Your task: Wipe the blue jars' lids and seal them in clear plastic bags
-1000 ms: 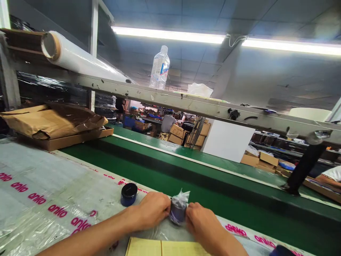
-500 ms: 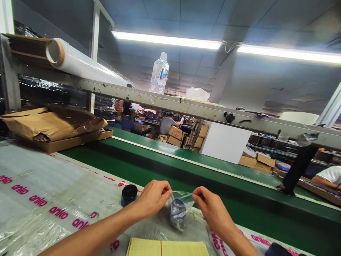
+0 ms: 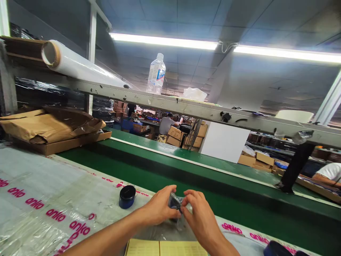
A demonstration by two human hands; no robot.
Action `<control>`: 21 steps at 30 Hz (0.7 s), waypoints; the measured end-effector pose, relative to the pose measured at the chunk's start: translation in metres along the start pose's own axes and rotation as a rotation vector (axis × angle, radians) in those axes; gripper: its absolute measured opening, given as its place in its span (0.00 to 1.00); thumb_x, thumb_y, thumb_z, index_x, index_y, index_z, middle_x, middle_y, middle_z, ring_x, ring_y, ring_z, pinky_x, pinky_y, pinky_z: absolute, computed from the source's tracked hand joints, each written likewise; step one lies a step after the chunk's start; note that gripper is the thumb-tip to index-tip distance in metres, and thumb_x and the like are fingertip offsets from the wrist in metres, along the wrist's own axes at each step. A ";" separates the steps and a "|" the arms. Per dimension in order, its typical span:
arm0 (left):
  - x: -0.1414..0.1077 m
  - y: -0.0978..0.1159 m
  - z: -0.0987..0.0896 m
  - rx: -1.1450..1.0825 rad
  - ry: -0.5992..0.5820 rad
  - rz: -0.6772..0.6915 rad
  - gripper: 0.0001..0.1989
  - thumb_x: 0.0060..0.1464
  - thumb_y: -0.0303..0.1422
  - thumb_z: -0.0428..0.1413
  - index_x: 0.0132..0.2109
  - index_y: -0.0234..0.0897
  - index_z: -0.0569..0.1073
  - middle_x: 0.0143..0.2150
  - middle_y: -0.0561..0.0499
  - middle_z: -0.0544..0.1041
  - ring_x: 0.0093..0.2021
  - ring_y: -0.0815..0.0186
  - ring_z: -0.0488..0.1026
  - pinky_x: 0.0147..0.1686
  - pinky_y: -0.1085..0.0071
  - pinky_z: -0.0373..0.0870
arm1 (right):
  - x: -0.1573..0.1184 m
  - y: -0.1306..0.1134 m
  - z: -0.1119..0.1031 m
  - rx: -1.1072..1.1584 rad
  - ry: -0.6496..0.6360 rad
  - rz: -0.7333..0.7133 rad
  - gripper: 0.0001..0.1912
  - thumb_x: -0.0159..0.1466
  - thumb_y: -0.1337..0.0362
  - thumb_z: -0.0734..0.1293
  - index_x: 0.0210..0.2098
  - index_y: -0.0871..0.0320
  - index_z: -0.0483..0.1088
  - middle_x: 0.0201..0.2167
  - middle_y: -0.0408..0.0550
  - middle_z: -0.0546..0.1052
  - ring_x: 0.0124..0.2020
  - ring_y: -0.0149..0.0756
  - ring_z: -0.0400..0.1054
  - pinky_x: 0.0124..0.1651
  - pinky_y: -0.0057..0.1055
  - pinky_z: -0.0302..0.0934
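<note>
Between my hands is a clear plastic bag around a small dark blue round item, now mostly hidden by my fingers. My left hand is curled around the left side of the bag, thumb below and fingers above. From the right, my right hand pinches the plastic at the mouth of the bag. A dark blue round piece with a black top stands on the table just left of my left wrist. In front of me lies a yellow printed sheet or pad, partly cut off by the bottom edge.
A green conveyor belt runs beyond the plastic-covered table. More dark blue pieces sit at lower right. Brown paper in a cardboard tray stands at left. Overhead, a shelf rail carries a bottle and a plastic roll.
My hands have come closer together. The bag's mouth, held stretched between both hands before, is gathered now, and my left hand has closed around the bagged item.
</note>
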State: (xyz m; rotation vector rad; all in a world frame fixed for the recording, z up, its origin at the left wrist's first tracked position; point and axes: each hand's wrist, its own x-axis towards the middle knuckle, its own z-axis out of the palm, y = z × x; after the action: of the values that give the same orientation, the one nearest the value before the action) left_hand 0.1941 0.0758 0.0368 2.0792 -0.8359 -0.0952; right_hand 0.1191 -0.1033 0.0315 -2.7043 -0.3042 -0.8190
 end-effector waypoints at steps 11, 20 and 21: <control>0.013 0.006 -0.003 -0.063 0.079 0.089 0.07 0.52 0.35 0.56 0.32 0.38 0.76 0.31 0.52 0.80 0.36 0.59 0.75 0.35 0.70 0.62 | -0.056 -0.013 -0.082 0.133 0.214 0.158 0.06 0.69 0.60 0.64 0.38 0.51 0.72 0.48 0.51 0.76 0.50 0.45 0.71 0.49 0.40 0.70; 0.005 0.024 -0.017 0.044 0.130 0.011 0.14 0.55 0.45 0.54 0.33 0.39 0.75 0.26 0.59 0.75 0.28 0.67 0.65 0.30 0.74 0.55 | -0.228 0.092 -0.169 -0.549 0.162 0.389 0.16 0.71 0.49 0.62 0.45 0.50 0.78 0.47 0.51 0.79 0.47 0.50 0.76 0.45 0.44 0.76; 0.002 0.027 -0.021 0.033 0.134 -0.008 0.14 0.55 0.46 0.55 0.34 0.39 0.75 0.26 0.61 0.75 0.28 0.69 0.65 0.31 0.75 0.55 | -0.241 0.102 -0.176 -0.595 0.097 0.383 0.15 0.70 0.51 0.63 0.44 0.50 0.79 0.46 0.50 0.80 0.45 0.51 0.77 0.44 0.44 0.76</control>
State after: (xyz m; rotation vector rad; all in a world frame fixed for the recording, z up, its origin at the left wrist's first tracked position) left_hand 0.1890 0.0787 0.0707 2.0952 -0.7519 0.0532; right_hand -0.1368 -0.2858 0.0114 -3.0759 0.5527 -1.0387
